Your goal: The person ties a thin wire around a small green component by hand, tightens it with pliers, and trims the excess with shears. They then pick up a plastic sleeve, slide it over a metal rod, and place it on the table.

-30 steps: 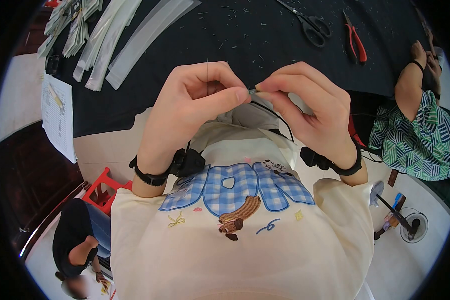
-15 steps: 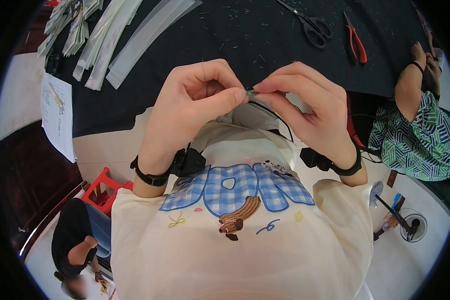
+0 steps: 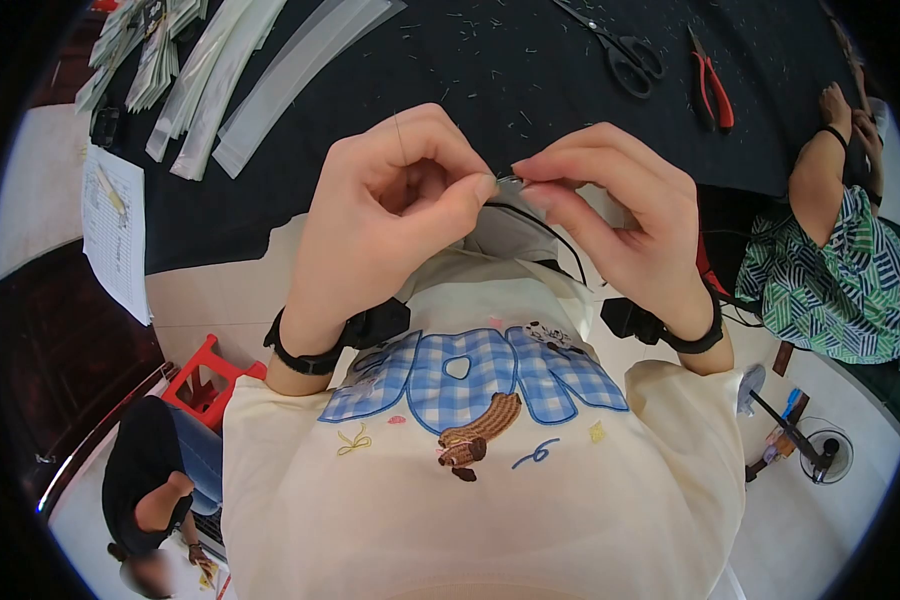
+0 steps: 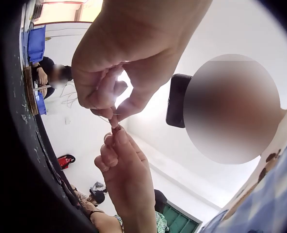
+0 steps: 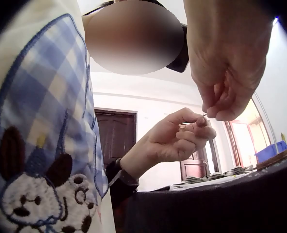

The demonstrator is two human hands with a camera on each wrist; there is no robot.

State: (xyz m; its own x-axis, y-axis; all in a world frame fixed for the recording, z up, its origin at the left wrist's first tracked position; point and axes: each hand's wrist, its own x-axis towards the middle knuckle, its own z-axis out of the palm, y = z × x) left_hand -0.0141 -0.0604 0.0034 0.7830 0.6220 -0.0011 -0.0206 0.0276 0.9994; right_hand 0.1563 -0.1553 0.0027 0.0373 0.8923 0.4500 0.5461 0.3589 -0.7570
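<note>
My left hand and right hand meet fingertip to fingertip in front of the chest, above the front edge of the black-covered table. Thumb and forefinger of each pinch a thin, wire-like strand, which spans the small gap between them. A fine hair-thin end sticks up across the back of my left forefinger. What the strand ends in is too small and too covered by fingertips to tell. In the left wrist view, light shines through the loop of the left thumb and fingers.
Black scissors and red-handled pliers lie on the black cloth among scattered clippings. Clear plastic sleeves and packets are at the left, above a printed sheet. A red stool and other people are nearby.
My left hand has shifted slightly up and left, turning a little, so the gap between the two hands' fingertips is wider. The right hand has hardly moved.
</note>
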